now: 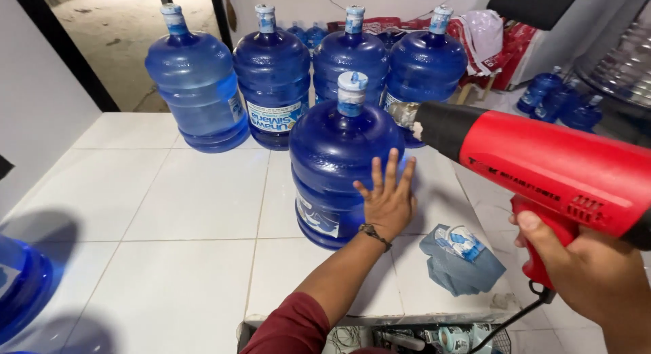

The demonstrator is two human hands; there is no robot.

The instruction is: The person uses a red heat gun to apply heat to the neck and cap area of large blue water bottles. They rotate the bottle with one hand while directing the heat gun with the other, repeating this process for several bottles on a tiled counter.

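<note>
Right hand [597,272], fingers wrapped around a red heat gun [542,167], could scorch the capped blue jug [342,167] that the spread-fingered left hand [388,199] steadies.

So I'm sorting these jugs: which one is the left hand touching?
The left hand rests flat on the front jug, standing alone ahead of the back row.

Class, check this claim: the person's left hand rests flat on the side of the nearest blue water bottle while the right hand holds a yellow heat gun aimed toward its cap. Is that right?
Not quite. In the head view the heat gun in the right hand is red with a black nozzle, not yellow. The left hand does rest flat on the nearest blue water bottle.
</note>
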